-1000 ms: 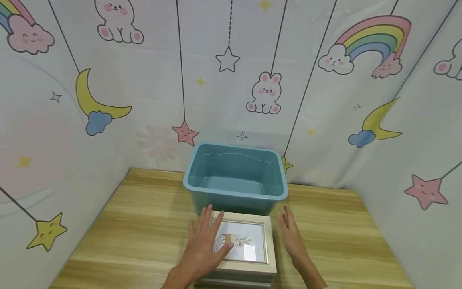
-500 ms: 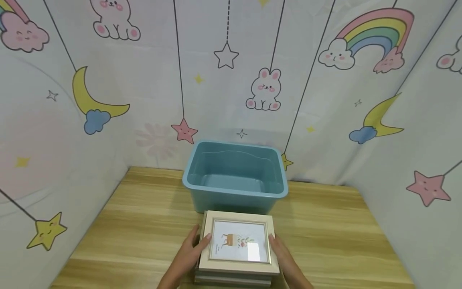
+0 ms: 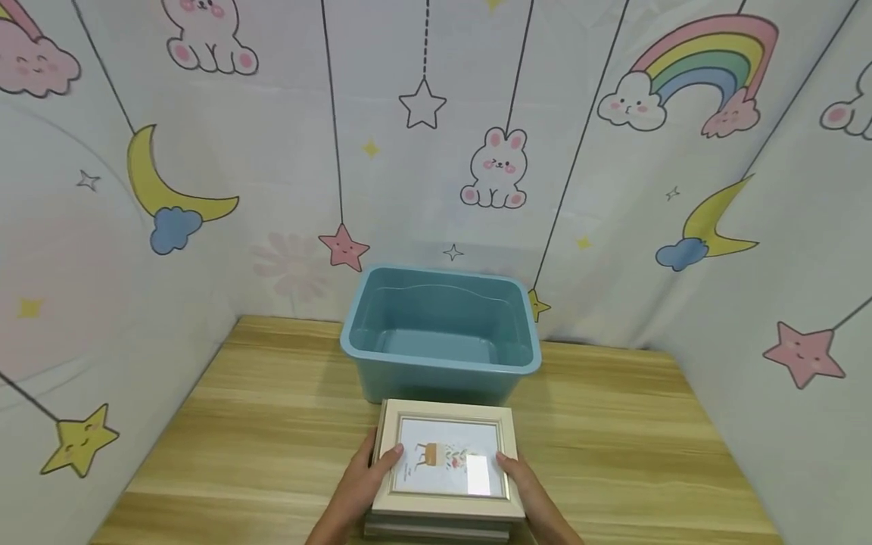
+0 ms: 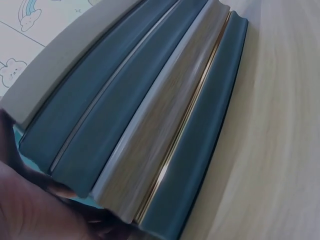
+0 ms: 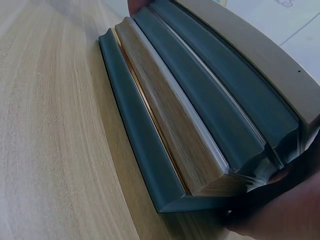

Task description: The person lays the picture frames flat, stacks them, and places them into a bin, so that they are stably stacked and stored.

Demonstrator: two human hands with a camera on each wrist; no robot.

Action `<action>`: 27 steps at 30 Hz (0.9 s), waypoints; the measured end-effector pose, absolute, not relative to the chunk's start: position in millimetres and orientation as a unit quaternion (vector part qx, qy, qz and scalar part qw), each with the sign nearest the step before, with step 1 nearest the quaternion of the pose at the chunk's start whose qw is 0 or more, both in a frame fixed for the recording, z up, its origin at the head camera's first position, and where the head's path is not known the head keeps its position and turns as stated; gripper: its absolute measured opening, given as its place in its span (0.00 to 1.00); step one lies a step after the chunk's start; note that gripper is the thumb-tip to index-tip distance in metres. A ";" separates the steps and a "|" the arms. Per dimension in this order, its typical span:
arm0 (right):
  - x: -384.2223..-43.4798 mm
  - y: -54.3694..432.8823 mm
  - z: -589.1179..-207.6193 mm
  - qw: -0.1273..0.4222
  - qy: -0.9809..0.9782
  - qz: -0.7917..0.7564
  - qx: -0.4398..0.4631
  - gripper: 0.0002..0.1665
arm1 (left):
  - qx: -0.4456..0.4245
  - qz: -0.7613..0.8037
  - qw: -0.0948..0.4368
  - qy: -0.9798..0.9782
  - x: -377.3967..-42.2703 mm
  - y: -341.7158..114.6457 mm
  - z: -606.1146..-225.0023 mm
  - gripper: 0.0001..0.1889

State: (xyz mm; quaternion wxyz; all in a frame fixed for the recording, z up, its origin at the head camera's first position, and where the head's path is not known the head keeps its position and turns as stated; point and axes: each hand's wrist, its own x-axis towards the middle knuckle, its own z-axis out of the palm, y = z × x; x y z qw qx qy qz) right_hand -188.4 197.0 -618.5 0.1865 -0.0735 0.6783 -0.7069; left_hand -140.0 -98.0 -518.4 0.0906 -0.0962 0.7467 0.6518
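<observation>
A stack of picture frames lies on the wooden table, in front of a teal bin. On top is a cream picture frame with a plant drawing behind glass. My left hand holds the stack's left side, its thumb over the cream border. The opposite side is gripped by my right hand, whose thumb also lies on top. In the left wrist view, dark teal frames and a wood-toned frame show beneath the cream one. The lowest frame is teal too. Most fingers are hidden beside the stack.
The teal bin stands just behind the stack, its visible inside bare. Bare wooden tabletop extends to the left and right. Cloth walls printed with stars, moons and rabbits close in the back and sides.
My left hand has gone from lying across the top frame to gripping the left edge. My right hand has come in to the right edge. The top frame has shifted slightly left.
</observation>
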 end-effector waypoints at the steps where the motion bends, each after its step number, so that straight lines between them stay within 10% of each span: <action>1: -177.7 188.9 -593.8 0.200 0.695 -0.690 -0.041 0.46 | -0.098 0.660 0.090 0.739 -139.6 -97.6 -518.6 0.41; 6: -149.8 167.7 -528.4 0.209 0.702 -0.681 -0.013 0.44 | -0.102 0.692 0.078 0.710 -136.1 -95.5 -520.4 0.41; 27: -141.2 165.3 -534.0 0.130 0.654 -0.743 -0.053 0.42 | -0.088 0.717 0.056 0.690 -134.6 -93.8 -520.2 0.42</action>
